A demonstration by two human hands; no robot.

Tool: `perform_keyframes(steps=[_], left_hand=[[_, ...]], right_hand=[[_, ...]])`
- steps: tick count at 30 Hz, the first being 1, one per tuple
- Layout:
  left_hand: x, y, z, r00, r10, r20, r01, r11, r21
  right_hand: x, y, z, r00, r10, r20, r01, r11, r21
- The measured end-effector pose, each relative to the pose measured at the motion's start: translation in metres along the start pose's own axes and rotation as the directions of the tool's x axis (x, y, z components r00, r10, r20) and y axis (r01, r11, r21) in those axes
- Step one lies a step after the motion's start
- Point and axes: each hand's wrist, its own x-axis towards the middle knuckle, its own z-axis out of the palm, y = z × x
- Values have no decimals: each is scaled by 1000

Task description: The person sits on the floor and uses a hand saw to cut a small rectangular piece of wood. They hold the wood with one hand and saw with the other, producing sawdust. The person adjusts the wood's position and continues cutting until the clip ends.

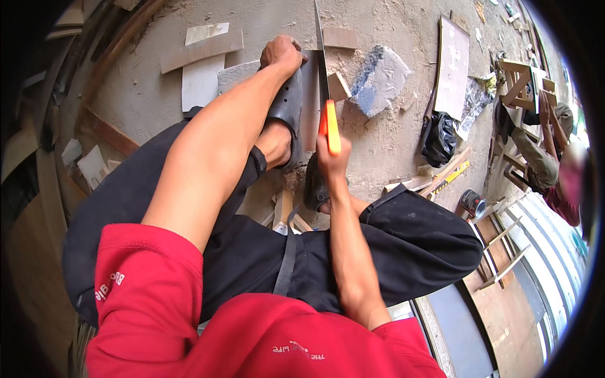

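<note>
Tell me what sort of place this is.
Probably a carpentry workshop floor. The right hand grips an orange-handled handsaw, the left hand steadies a board, wood offcuts litter the dusty concrete, and another person handles a wooden frame.

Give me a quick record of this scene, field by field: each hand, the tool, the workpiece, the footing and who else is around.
Right hand: gripping the orange handle of a handsaw, blade pointing away.
Left hand: pressing down on a grey board.
Foot: dark sandal planted on the board beside the blade.
Floor: dusty concrete with scattered wood offcuts.
Nearby: another person at a wooden frame, far right.
</note>
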Motion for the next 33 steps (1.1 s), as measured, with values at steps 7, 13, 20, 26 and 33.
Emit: perform_keyframes(steps=[7, 13, 20, 26, 33], left_hand=[[-13, 2, 15, 999, 19, 34, -19, 1000, 18], [-6, -4, 2, 1000, 8, -3, -8, 1000, -13], [-3, -7, 5, 1000, -3, 1, 3, 1000, -30], [-1, -2, 11, 1000, -14, 13, 15, 1000, -28], [3, 0, 12, 1000, 8, -30, -10, 999, -43]], right_hand=[[44, 6, 15, 991, 134, -27, -133, 990, 46], [-13, -6, -11, 998, -31, 56, 36, 997, -74], [-32, -15, -10, 998, 55, 12, -55, 998, 16], [20, 3, 10, 995, 101, 25, -101, 995, -12], [-2, 2, 1, 993, 106, 60, -105, 994, -22]])
